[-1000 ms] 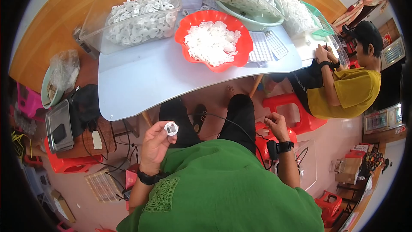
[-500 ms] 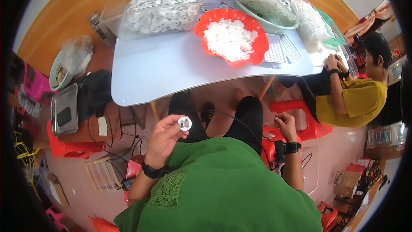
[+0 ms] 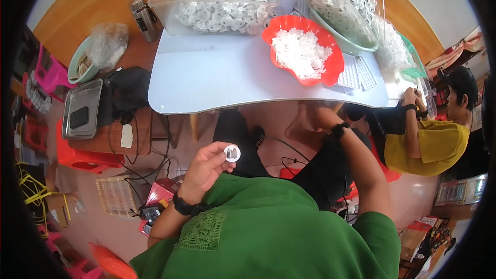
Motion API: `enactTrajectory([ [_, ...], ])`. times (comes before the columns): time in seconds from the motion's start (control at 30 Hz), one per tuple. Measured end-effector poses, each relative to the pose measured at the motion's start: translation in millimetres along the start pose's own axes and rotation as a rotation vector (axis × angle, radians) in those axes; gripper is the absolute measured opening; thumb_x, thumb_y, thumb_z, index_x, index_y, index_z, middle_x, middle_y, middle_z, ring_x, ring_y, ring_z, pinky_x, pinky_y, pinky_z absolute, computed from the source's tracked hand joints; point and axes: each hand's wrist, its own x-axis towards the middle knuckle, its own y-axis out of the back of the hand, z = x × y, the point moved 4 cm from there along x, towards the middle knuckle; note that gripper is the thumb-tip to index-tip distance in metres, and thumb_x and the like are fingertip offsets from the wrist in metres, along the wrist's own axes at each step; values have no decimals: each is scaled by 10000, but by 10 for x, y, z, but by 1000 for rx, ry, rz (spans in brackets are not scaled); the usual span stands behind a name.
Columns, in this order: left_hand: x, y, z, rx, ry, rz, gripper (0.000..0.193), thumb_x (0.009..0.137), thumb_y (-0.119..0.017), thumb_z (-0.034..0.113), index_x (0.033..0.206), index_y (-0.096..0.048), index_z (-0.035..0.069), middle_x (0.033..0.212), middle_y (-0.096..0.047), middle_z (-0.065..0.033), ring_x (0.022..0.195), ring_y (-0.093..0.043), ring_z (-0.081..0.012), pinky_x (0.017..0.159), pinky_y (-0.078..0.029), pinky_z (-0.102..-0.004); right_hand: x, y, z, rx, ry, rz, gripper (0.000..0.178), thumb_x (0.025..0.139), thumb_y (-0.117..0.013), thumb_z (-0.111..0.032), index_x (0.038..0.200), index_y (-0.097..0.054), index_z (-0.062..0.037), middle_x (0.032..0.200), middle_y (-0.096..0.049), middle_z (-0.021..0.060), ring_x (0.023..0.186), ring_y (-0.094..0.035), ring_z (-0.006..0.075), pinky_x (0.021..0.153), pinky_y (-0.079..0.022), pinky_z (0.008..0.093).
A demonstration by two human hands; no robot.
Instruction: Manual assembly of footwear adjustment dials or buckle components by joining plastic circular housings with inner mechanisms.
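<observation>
Clearly, the left hand (image 3: 206, 169) pinches a small round white piece (image 3: 232, 153) between thumb and fingers before the green shirt (image 3: 268, 222), short of the pale blue table (image 3: 212, 75), while the right hand (image 3: 323, 118) is beside a bare foot (image 3: 298, 128), its fingers too obscured to tell their state.

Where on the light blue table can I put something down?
The tabletop is bare in front of the clear plastic bin and left of the red scalloped bowl. Its right end is crowded: that bowl, dimpled trays, a green basin.
</observation>
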Motion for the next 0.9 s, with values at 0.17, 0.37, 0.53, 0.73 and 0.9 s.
enactTrajectory([
  [0.17,-226,138,18,64,0,84,286,917,-551,128,1145,-544,-45,996,-620,-113,796,-607,-154,702,-504,-267,287,248,-230,-24,-263,217,306,802,-588,-226,1060,-598,-62,1071,-581,169,1012,-559,314,837,-448,448],
  [0.37,-434,254,96,74,-29,158,253,927,-528,94,1145,-562,-31,966,-626,-78,821,-605,-134,708,-491,-245,490,271,-659,-232,-176,388,192,793,-607,-173,936,-649,-52,942,-636,140,910,-599,309,798,-463,411],
  [0.53,-481,188,90,69,-47,195,258,931,-519,97,1146,-552,-41,983,-621,-92,819,-602,-142,714,-492,-254,881,-171,-397,-243,-228,460,210,842,-502,-128,954,-632,-6,977,-623,185,948,-588,331,828,-455,436],
  [0.73,-510,185,76,55,-54,175,250,935,-511,98,1139,-550,-40,980,-619,-103,818,-604,-150,716,-497,-260,997,-342,-266,-221,-396,503,220,855,-464,-82,974,-636,-15,1015,-621,172,985,-588,317,834,-465,422],
  [0.9,-525,216,58,59,-64,195,249,936,-516,106,1138,-553,-35,969,-622,-98,824,-605,-145,722,-496,-257,989,-179,-475,-446,-445,222,206,860,-487,-105,966,-656,-53,1006,-637,133,911,-620,296,688,-515,434],
])
